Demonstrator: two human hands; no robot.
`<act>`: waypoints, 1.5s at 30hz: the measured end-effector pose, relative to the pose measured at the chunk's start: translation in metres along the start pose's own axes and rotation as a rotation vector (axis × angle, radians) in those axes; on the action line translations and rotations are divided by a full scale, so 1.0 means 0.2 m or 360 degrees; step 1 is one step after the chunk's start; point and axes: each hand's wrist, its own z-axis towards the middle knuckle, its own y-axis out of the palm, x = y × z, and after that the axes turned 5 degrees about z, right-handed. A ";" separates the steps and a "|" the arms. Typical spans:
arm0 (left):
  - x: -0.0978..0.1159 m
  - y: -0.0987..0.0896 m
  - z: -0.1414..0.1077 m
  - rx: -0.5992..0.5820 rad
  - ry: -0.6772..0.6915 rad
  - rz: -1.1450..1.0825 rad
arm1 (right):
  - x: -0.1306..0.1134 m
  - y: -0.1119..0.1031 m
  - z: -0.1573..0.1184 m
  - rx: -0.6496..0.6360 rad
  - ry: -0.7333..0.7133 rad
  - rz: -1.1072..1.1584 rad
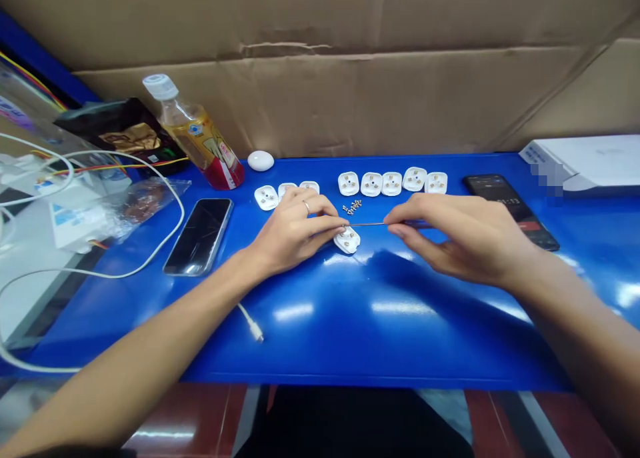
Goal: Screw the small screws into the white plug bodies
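My left hand (297, 231), with a ring on one finger, is closed at the left edge of a small white plastic piece with brass contacts (347, 240). Its fingertips meet the tip of a thin metal rod (367, 225); whether they pinch a screw there is too small to tell. The rod lies level, and its other end is pinched in my right hand (450, 235). Just behind the piece lies a small pile of brass screws (353, 207). Several similar white pieces (371, 184) stand in a row behind, and more (267, 197) sit beyond my left hand.
On the left are a phone (199, 237), a drink bottle (200, 138), white cables and a plastic bag. A cable plug (256, 331) lies near the front edge. A white egg-shaped object (261, 161) sits at the back. On the right are another phone (515, 211) and a white box (590, 161).
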 end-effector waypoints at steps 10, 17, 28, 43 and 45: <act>0.01 -0.01 0.01 -0.0090 -0.0155 -0.0299 | 0.02 0.00 0.00 -0.0079 -0.0074 0.0083; 0.00 -0.03 0.01 -0.0207 -0.0212 -0.0384 | 0.02 -0.01 -0.01 -0.0094 -0.0084 0.0085; 0.00 -0.01 0.00 -0.0381 -0.0288 -0.0405 | 0.02 0.00 -0.01 -0.0156 -0.0090 0.0141; 0.00 0.00 -0.01 -0.0361 -0.0274 -0.0468 | 0.02 0.00 0.00 -0.0134 -0.0120 0.0144; 0.00 0.00 -0.01 -0.0367 -0.0290 -0.0495 | 0.02 0.00 0.00 -0.0127 -0.0128 0.0144</act>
